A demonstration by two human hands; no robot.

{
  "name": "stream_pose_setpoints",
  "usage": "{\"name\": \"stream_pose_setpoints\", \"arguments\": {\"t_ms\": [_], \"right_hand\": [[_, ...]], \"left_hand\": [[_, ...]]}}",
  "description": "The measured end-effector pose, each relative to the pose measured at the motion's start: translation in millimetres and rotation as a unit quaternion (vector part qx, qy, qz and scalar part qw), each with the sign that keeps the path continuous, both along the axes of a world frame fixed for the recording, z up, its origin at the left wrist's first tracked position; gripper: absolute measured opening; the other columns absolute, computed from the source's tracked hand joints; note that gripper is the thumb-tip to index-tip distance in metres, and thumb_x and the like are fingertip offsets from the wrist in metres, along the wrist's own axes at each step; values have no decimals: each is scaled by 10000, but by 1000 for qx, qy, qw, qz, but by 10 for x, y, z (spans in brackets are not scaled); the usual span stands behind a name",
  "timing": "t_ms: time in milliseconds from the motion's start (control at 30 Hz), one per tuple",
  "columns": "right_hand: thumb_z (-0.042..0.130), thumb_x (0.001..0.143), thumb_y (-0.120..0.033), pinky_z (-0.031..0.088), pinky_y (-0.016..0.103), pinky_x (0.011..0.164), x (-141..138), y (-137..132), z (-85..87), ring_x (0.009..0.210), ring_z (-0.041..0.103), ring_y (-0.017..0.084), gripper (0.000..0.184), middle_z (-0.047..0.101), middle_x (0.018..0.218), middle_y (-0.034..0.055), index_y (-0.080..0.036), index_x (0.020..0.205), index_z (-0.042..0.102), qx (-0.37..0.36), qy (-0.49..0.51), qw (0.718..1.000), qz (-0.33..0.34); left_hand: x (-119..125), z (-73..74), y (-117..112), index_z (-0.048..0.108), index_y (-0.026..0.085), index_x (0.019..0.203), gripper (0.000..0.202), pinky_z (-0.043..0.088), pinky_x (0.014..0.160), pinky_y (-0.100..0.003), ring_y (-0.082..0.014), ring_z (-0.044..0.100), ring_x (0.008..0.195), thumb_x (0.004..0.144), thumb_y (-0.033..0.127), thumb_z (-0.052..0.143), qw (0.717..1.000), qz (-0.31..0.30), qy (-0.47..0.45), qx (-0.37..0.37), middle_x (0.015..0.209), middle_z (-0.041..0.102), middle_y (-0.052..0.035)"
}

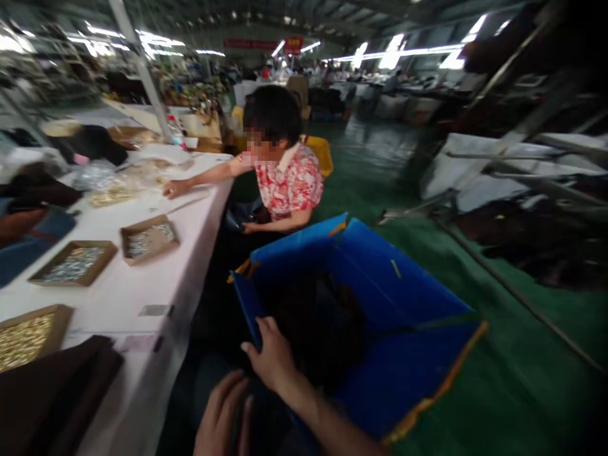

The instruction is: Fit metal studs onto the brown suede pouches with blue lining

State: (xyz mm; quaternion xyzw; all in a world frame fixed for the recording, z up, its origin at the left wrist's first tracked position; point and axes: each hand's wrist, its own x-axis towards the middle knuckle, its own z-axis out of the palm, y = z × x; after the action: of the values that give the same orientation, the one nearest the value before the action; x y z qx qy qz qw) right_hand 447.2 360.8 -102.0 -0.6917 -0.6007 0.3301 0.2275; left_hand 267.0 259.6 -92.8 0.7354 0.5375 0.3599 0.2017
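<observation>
A large blue plastic crate (399, 285) with orange edge trim stands on the green floor in front of me, with dark material inside. My right hand (272, 356) grips the crate's near left rim, fingers curled over the edge. My left hand (222, 415) is low at the bottom edge, just left of my right wrist. Its fingers lie stretched out and flat over something dark that I cannot make out. It holds nothing.
To my left, a white table (142, 285) carries cardboard trays of small silver parts (148, 239) and gold parts (23, 339), with dark cloth (57, 392) on its near corner. A person in a red floral shirt (287, 180) sits beyond the crate, one hand on the table. Metal frames (513, 190) lie to the right.
</observation>
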Motion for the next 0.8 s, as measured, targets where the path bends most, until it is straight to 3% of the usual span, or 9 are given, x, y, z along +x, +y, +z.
{"name": "stream_pose_setpoints", "arguments": {"t_ms": [100, 200, 333, 467, 533, 600, 667, 733, 800], "right_hand": [[713, 1014, -331, 614, 555, 1194, 34, 13, -143, 1363, 741, 388, 678, 629, 1595, 188, -186, 1667, 606, -11, 41, 999, -1], [645, 1074, -338, 607, 499, 1188, 79, -49, -287, 1327, 764, 322, 487, 690, 1545, 120, -256, 1554, 674, -14, 167, 984, -66], [579, 1142, -430, 614, 458, 1160, 51, -114, -463, 1233, 792, 282, 309, 801, 1348, 69, -283, 1382, 705, 9, 325, 935, -142], [531, 1117, -296, 570, 454, 1242, 146, -97, -537, 1341, 753, 284, 318, 779, 1425, 98, -258, 1317, 775, 49, 294, 947, -118], [498, 1124, -257, 569, 410, 1248, 392, 1, -540, 1396, 735, 247, 406, 754, 1515, 83, -260, 1421, 775, -39, 250, 966, -50], [499, 1160, -298, 649, 337, 1096, 803, 191, -578, 1298, 787, 213, 425, 789, 1473, 53, -277, 1488, 769, -195, 192, 960, 59], [643, 1121, -354, 690, 322, 907, 1307, 458, -694, 1089, 846, 247, 311, 869, 1192, 64, -227, 1295, 867, -303, 145, 935, 116], [841, 967, -278, 671, 371, 1012, 1771, 745, -893, 1154, 834, 312, 203, 871, 1110, 100, -170, 1130, 894, -345, 62, 929, 116], [974, 849, -287, 592, 494, 1204, 2072, 975, -1142, 1364, 751, 392, 419, 835, 1308, 192, -113, 1214, 867, -356, -36, 930, 88]], "left_hand": [[237, -186, 317, 477, 317, 1757, 590, 647, 1253, -655, -384, 570, 1632, 1194, 443, 598, 997, -71, 31, -27, 1815, 504, -129], [369, -266, 602, 353, 339, 1837, 751, 589, 1282, -751, -437, 442, 1716, 1170, 569, 611, 985, -134, 106, -11, 1889, 407, -105], [535, -342, 699, 297, 315, 1861, 813, 541, 1319, -757, -440, 396, 1741, 1167, 642, 567, 979, -151, 135, 3, 1904, 378, -103], [586, -432, 715, 259, 259, 1869, 812, 508, 1345, -747, -426, 339, 1772, 1194, 652, 477, 980, -153, 123, -17, 1918, 340, -127], [562, -459, 744, 288, 263, 1859, 789, 525, 1330, -729, -413, 363, 1762, 1195, 636, 497, 975, -154, 161, -8, 1898, 389, -117], [548, -459, 777, 375, 260, 1822, 747, 535, 1315, -725, -408, 393, 1747, 1186, 610, 554, 968, -143, 208, 5, 1872, 441, -113], [577, -434, 803, 475, 233, 1757, 681, 548, 1303, -715, -401, 397, 1745, 1181, 577, 590, 964, -136, 230, 14, 1859, 461, -121], [648, -395, 819, 528, 210, 1710, 622, 549, 1311, -700, -391, 366, 1761, 1187, 542, 594, 963, -138, 233, 14, 1869, 443, -123], [730, -363, 826, 534, 204, 1707, 617, 551, 1316, -689, -388, 360, 1764, 1187, 528, 600, 962, -139, 236, 15, 1874, 434, -123]]}}
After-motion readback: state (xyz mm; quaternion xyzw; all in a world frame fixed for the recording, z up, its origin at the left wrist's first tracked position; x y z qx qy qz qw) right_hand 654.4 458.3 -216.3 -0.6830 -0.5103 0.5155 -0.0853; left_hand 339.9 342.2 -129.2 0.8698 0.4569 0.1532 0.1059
